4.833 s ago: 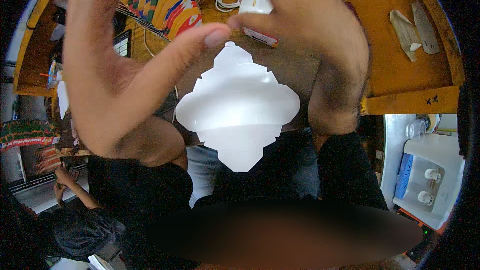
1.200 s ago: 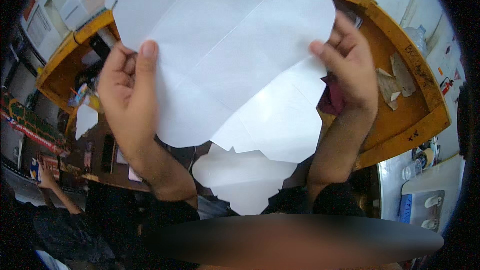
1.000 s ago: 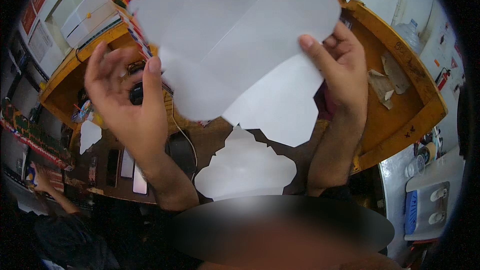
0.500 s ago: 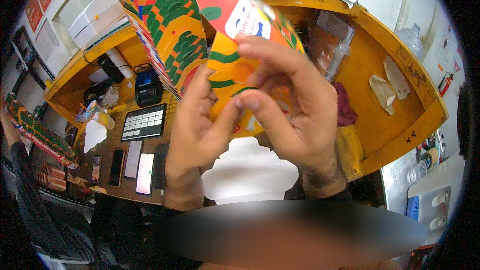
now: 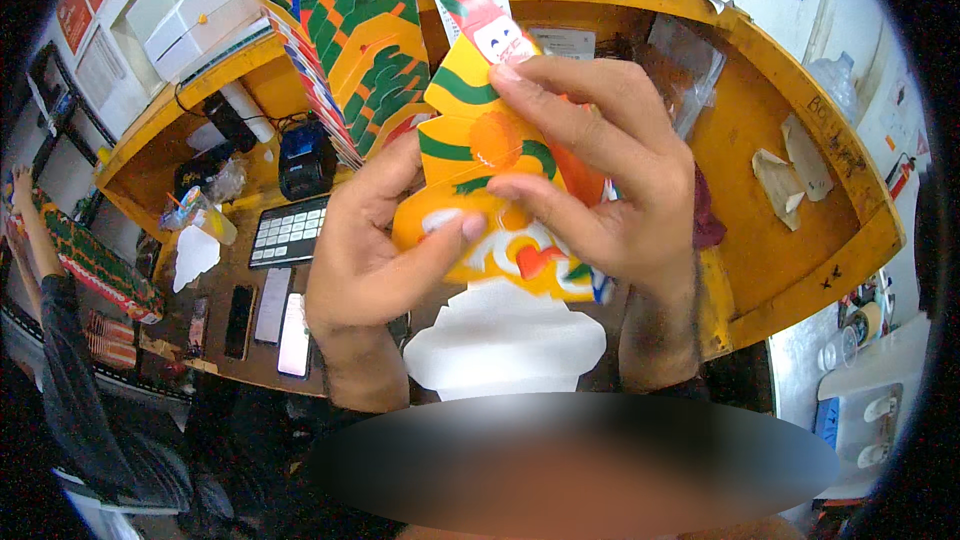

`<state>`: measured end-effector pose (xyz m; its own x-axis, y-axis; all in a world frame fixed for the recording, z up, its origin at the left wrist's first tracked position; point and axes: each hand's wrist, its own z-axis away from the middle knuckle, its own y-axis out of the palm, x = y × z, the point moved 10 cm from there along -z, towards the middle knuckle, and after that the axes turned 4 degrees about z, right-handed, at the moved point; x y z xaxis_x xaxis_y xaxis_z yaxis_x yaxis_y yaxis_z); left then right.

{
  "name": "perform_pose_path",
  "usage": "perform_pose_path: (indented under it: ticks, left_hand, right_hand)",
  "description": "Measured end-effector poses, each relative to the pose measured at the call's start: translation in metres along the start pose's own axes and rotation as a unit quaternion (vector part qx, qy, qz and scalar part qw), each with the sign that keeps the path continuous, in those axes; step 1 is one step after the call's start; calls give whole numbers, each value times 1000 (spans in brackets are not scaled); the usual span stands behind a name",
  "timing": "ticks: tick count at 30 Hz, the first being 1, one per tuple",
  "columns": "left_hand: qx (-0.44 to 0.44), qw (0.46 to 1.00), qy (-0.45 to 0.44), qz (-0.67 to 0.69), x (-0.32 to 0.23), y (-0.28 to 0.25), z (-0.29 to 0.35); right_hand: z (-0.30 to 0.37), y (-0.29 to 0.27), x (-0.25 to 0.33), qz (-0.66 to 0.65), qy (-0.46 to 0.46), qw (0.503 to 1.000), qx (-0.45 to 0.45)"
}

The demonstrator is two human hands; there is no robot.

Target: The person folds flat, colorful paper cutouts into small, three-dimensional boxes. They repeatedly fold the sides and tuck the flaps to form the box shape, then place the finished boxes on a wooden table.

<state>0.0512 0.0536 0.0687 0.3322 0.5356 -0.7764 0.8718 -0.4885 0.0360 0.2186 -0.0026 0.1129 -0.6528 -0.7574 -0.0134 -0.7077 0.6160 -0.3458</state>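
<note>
Between my hands is a printed cardboard carton (image 5: 490, 145), yellow with green stripes, an orange round shape and a red upper end. It is partly folded, and its lower part is blurred. My left hand (image 5: 370, 240) grips its left side, thumb across the front and fingers mostly behind. On the other side my right hand (image 5: 620, 170) holds it, fingertips at the upper edge and thumb against the front panel. Below the carton lies a flat white cardboard blank (image 5: 505, 340), plain side up. Just beyond my left hand stands a tall stack of nested printed cartons (image 5: 370, 50).
A tablet (image 5: 290, 230) and several phones (image 5: 293, 335) lie left on the brown desk, near a drink cup (image 5: 210, 220) and a black device (image 5: 305, 160). A yellow wooden ledge (image 5: 830, 270) curves around the right. At far left, a co-worker's arm (image 5: 45, 240) reaches along another carton stack (image 5: 95, 265).
My hands have moved slightly apart and the carton has turned, showing more of its yellow front and lower panel. The co-worker's arm at far left has come further into view.
</note>
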Motion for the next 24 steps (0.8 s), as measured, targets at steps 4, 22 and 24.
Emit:
perform_pose_path:
  ticks: [4, 22, 24]
  left_hand:
    - [37, 995, -10, -91, 5, 4, 0]
    - [-69, 996, -52, 31, 10, -22, -10]
    - [-65, 995, -49, 51, 13, -23, -10]
  right_hand:
    - [0, 2, -4, -16, -13, 1000, 9]
    - [8, 11, -18, -204, 107, 973, -21]
    - [5, 7, -12, -189, 65, 980, -24]
